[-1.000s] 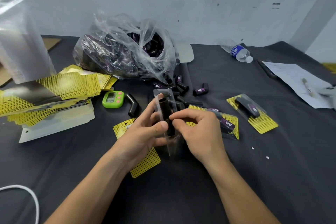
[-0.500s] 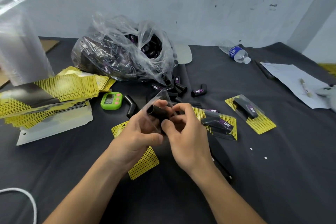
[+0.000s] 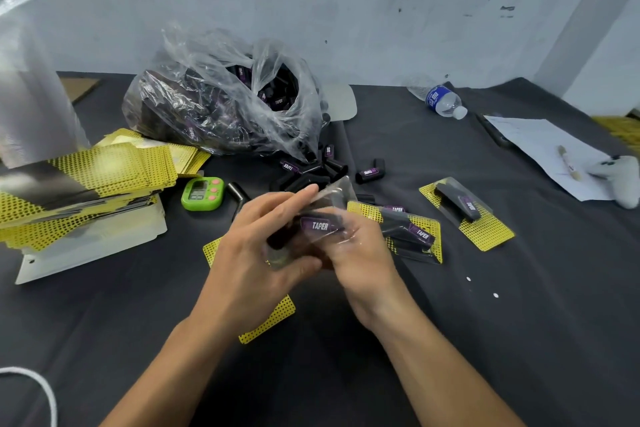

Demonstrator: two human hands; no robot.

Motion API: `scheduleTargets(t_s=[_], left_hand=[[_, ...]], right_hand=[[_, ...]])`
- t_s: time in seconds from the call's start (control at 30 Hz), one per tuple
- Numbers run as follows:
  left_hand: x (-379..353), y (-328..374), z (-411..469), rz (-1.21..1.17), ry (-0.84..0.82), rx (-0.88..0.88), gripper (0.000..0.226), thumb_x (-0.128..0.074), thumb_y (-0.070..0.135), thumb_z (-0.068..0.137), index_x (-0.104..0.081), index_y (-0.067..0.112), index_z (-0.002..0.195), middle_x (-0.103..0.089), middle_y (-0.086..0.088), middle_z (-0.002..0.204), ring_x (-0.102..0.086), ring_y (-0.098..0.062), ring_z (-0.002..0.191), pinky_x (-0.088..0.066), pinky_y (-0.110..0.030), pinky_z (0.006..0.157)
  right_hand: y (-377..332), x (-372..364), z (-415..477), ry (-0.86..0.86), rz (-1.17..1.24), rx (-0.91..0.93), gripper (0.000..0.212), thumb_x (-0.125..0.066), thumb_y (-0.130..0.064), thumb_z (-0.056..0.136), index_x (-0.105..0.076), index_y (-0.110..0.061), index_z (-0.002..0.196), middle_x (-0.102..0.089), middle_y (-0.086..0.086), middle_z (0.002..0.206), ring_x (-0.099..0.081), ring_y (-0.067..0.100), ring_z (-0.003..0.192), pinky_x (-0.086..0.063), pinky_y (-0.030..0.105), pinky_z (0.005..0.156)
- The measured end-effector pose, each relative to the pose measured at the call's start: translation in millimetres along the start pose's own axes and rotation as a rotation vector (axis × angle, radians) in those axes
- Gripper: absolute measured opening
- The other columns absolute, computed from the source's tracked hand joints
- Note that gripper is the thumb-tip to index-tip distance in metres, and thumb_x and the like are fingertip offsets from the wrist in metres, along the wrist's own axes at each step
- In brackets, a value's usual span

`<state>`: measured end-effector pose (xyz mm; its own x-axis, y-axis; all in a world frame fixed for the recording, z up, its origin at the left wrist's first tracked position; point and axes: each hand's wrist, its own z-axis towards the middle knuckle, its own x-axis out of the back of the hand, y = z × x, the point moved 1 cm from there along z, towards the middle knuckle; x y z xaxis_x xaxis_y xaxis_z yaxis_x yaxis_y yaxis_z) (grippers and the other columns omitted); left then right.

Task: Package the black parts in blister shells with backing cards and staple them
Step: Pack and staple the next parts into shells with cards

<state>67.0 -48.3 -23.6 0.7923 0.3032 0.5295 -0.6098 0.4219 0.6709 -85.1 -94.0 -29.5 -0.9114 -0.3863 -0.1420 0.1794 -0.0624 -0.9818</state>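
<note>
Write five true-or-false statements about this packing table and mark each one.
1. The left hand and right hand hold a clear shell with a black part inside. True.
2. The green timer lies right of the water bottle. False: it lies far left of it.
3. The plastic bag sits at the back, near the wall. True.
4. The stack of yellow cards is on the right. False: it is on the left.
5. A pen rests on the paper. True.

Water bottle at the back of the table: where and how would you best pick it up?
The water bottle lies on its side with its cap toward the near right. Come down from above, I'd say, and wrap fingers across its blue-labelled middle, where the round body has room on both sides.
</note>
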Motion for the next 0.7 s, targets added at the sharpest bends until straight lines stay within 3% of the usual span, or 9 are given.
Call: scheduleTargets(t_s=[0.1,0.2,0.33,0.43,0.53,0.57,0.63,0.7], left_hand=[[4.1,-1.1,3.3,0.005,-0.022,0.007,0.091,-0.084,0.027,0.071,-0.044,0.059,0.146,-0.046,0.032,0.140,-0.046,-0.008,0.139,-0.040,-0.022,0.111],[7.9,-2.5,4.5,-0.049,-0.078,0.031,0.090,-0.085,0.019,0.074,-0.046,0.057,0.146,-0.049,0.029,0.143,-0.048,-0.003,0.137,-0.045,-0.028,0.109],[8.5,-2.4,4.7,-0.068,-0.084,0.045,0.085,-0.081,0.027,0.073,-0.048,0.054,0.147,-0.053,0.024,0.144,-0.052,-0.005,0.135,-0.049,-0.039,0.108],[7.6,-2.2,5.2,-0.052,-0.102,0.056,0.085,-0.080,0.029,0.075,-0.045,0.054,0.149,-0.050,0.025,0.146,-0.051,-0.006,0.136,-0.049,-0.042,0.108],[6.3,-3.2,4.5,0.011,-0.096,0.053,0.085,-0.076,0.034,0.080,-0.038,0.053,0.153,-0.045,0.028,0.149,-0.046,-0.003,0.139,-0.044,-0.034,0.112],[5.9,-3.8,3.5,0.039,-0.085,0.052,0.084,-0.074,0.035,0.082,-0.036,0.052,0.155,-0.043,0.030,0.150,-0.044,-0.001,0.140,-0.041,-0.027,0.113],[4.1,-1.7,1.0,0.130,-0.041,0.048,0.080,-0.069,0.040,0.085,-0.035,0.046,0.157,-0.040,0.034,0.149,-0.037,0.006,0.141,-0.029,-0.011,0.113],[0.7,4.3,0.7,0.295,0.028,0.031,0.078,-0.063,0.048,0.084,-0.040,0.034,0.157,-0.044,0.025,0.145,-0.038,0.002,0.135,-0.017,-0.007,0.113]], right_hand=[[-1.7,9.8,1.4,-0.145,0.348,-0.244,0.025,-0.064,-0.012,0.088,-0.080,-0.010,0.107,-0.078,0.016,0.108,-0.075,0.025,0.098,-0.060,0.033,0.077],[-2.8,18.9,-0.1,-0.253,0.522,-0.368,0.040,-0.058,-0.030,0.095,-0.073,-0.002,0.120,-0.073,0.021,0.120,-0.073,0.028,0.107,-0.059,0.042,0.089],[1.1,18.7,-0.1,-0.264,0.531,-0.431,0.060,-0.040,-0.044,0.103,-0.057,0.000,0.140,-0.067,0.024,0.133,-0.069,0.032,0.115,-0.056,0.050,0.098],[3.5,16.2,1.8,-0.234,0.542,-0.455,0.075,-0.033,-0.059,0.100,-0.063,0.001,0.134,-0.063,0.028,0.136,-0.064,0.036,0.120,-0.054,0.054,0.103],[0.7,18.6,3.7,-0.246,0.534,-0.469,0.105,-0.018,-0.079,0.092,-0.059,0.007,0.135,-0.061,0.027,0.137,-0.059,0.034,0.124,-0.046,0.054,0.113],[-1.6,19.6,2.9,-0.263,0.532,-0.446,0.110,-0.020,-0.084,0.088,-0.059,0.008,0.134,-0.061,0.026,0.136,-0.059,0.032,0.123,-0.044,0.052,0.114],[-4.8,20.6,-0.4,-0.287,0.475,-0.344,0.104,-0.044,-0.083,0.084,-0.061,0.009,0.130,-0.062,0.024,0.131,-0.059,0.029,0.120,-0.046,0.047,0.111],[-6.1,15.7,-3.4,-0.237,0.287,-0.212,0.076,-0.076,-0.061,0.080,-0.069,0.005,0.119,-0.070,0.023,0.119,-0.064,0.028,0.112,-0.052,0.045,0.102]])
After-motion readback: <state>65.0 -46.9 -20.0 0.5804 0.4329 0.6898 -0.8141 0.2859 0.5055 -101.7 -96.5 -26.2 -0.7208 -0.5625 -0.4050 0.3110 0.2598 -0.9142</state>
